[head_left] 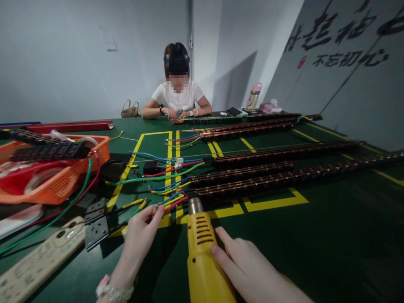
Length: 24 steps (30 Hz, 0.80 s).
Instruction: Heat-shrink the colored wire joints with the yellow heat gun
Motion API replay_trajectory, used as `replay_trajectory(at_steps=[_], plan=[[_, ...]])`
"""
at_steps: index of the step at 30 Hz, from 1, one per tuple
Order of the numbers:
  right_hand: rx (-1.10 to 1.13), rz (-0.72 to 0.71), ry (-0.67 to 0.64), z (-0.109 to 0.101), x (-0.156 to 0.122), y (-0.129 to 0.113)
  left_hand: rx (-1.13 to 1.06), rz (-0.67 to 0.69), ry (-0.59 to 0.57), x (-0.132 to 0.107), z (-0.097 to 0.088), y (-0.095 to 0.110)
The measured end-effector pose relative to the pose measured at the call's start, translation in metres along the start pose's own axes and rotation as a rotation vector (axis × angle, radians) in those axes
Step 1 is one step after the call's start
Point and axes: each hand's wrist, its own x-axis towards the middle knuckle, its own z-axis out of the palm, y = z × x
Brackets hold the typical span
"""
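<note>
My left hand [143, 227] is closed in a pinch on the ends of several thin wires [174, 203], red, blue and yellow. These wires come out of the near end of a long dark strip with copper-coloured rails [268, 180]. In my right hand [241, 259] is a yellow heat gun [202, 256], gripped around its body from the right. Its metal nozzle [195, 206] points away from me, close to the wires where they meet the strip. The gun's handle is hidden from view.
Parallel strips [284, 150] lie farther back. At left are an orange basket [67, 183] of parts, a beige power strip [44, 263] and black socket plates [96, 231]. A small black box [150, 167] sits among wires. Across the green table, a person [176, 97] handles another strip.
</note>
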Motion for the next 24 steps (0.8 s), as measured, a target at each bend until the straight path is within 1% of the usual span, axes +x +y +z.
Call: replay_trajectory(at_steps=[4,9,13,18,24], plan=[[0.015,0.035,-0.029,-0.001,0.0,0.0,0.005,-0.023,-0.014,0.001,0.002,-0.003],[-0.026,0.047,-0.008,0.0,0.0,0.001,0.023,-0.039,-0.02,0.003,0.003,-0.003],[-0.023,-0.025,0.055,0.001,0.001,0.001,0.061,-0.031,-0.014,0.005,0.003,-0.002],[-0.04,-0.082,0.115,0.003,0.004,-0.002,0.138,0.025,-0.017,0.007,0.004,-0.001],[-0.11,-0.178,0.169,0.009,0.011,-0.015,0.088,0.045,-0.033,0.011,0.006,-0.006]])
